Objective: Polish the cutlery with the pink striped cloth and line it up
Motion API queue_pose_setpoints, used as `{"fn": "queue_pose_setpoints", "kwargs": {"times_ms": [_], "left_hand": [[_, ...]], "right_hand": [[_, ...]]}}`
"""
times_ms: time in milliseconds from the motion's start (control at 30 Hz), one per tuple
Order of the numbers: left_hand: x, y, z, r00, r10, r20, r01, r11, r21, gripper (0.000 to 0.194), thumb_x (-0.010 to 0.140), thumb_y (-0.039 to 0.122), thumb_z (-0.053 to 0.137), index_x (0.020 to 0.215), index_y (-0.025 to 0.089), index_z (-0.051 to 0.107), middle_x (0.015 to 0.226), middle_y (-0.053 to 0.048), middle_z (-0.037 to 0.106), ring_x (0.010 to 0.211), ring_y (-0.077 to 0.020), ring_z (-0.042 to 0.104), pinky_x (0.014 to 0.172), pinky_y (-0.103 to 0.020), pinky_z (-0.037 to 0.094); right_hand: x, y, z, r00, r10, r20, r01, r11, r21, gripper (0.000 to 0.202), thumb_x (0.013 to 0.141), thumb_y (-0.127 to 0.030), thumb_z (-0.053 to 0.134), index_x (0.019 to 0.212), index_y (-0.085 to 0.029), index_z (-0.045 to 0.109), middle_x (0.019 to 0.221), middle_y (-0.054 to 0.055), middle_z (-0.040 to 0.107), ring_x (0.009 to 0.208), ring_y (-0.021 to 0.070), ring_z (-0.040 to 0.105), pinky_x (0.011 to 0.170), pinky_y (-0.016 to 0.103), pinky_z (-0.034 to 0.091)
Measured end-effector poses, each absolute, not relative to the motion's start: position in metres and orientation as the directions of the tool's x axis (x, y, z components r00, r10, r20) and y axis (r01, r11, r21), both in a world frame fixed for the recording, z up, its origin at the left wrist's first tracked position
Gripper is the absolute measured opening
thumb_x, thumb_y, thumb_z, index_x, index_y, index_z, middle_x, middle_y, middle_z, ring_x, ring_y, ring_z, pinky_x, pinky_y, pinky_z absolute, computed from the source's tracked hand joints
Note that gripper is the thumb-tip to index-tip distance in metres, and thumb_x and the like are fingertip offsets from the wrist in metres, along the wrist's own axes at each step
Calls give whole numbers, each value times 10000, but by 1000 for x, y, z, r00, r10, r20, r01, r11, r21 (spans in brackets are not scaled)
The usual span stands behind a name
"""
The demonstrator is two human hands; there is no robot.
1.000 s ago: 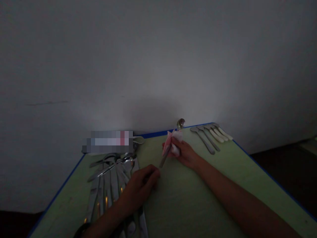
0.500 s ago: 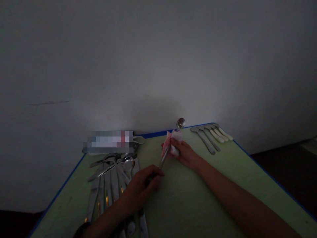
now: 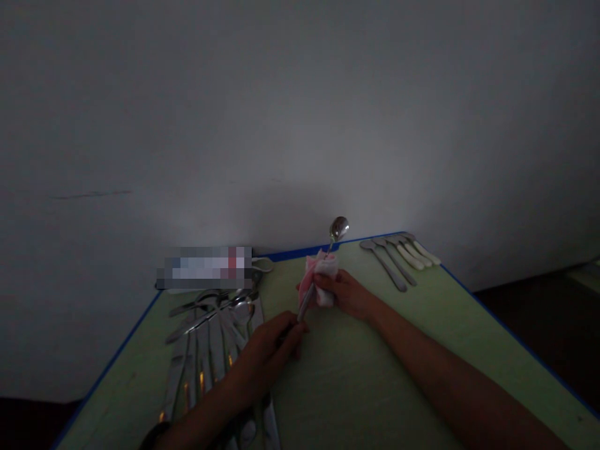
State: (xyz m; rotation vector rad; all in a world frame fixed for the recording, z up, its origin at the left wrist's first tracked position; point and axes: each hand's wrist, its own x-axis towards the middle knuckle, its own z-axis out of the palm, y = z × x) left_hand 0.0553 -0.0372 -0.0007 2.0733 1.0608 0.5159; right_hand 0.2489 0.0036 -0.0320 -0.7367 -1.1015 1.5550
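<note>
A shiny metal spoon (image 3: pixel 339 227) slants up over the table, bowl at the far end. My left hand (image 3: pixel 276 340) grips the lower end of its handle. Around the middle of the handle my right hand (image 3: pixel 344 294) presses a folded pink and white cloth (image 3: pixel 327 265), fingers closed on it. Beneath and left of my left forearm lies a pile of metal cutlery (image 3: pixel 213 334), partly hidden by the arm. Several spoons (image 3: pixel 387 267), some with white handles, lie side by side at the far right of the table.
The light green table (image 3: pixel 347 381) has a blue edge and stands against a grey wall (image 3: pixel 300 112). A blurred-out flat pack (image 3: pixel 206 269) lies at the back left, with a white-handled piece (image 3: pixel 263 265) beside it.
My right hand with the cloth has slid a little down the handle towards my left hand, baring more of the spoon's neck. The spoon has shifted slightly left.
</note>
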Motion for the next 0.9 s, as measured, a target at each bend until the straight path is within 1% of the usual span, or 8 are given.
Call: {"fn": "queue_pose_setpoints", "kwargs": {"times_ms": [100,200,300,533,667,767,900], "left_hand": [[56,-38,2,580,814,9,524,-381,762,303,906,345,379,697,180,524,647,23,540,627,-127,525,606,-220,389],[55,-38,2,591,807,5,517,-384,765,320,911,340,362,694,177,531,648,21,543,634,-127,528,618,-221,393],[55,-36,1,593,805,1,521,-385,762,328,909,355,358,697,177,532,641,21,539,618,-127,521,598,-217,390],[54,-35,-3,591,807,-13,517,-367,773,339,919,359,345,697,178,527,655,18,552,638,-128,531,625,-218,398],[54,-35,-4,606,795,-18,511,-372,775,342,926,357,338,700,177,521,663,21,544,648,-125,534,638,-219,394],[54,-34,-3,605,796,-15,519,-380,766,332,923,350,338,707,175,519,657,20,535,635,-124,525,621,-220,387],[54,-35,0,627,779,-18,518,-399,756,322,909,353,358,703,169,523,646,17,531,617,-125,508,584,-216,375]], "right_hand": [[250,5,-37,-240,968,72,-363,-21,-932,295,712,-416,652,813,-139,651,740,22,642,671,123,563,680,262,443],[250,7,-40,-250,966,71,-356,-24,-934,303,716,-416,648,831,-135,642,750,29,635,674,128,559,669,264,441],[252,7,-38,-285,953,98,-332,-3,-943,307,726,-417,639,828,-128,632,760,33,631,674,127,554,671,263,435],[255,0,-22,-439,889,127,-170,56,-984,313,758,-427,603,830,-124,634,770,26,621,674,116,536,652,240,408],[255,-2,-17,-465,874,145,-165,76,-983,295,773,-415,587,838,-132,640,770,25,615,687,121,540,667,247,412],[256,-2,-16,-481,865,139,-152,73,-986,287,781,-405,577,844,-132,640,782,32,617,717,132,552,681,254,418],[257,-1,-17,-482,868,120,-113,75,-991,286,777,-399,580,847,-129,643,789,37,624,696,128,549,659,249,412]]}}
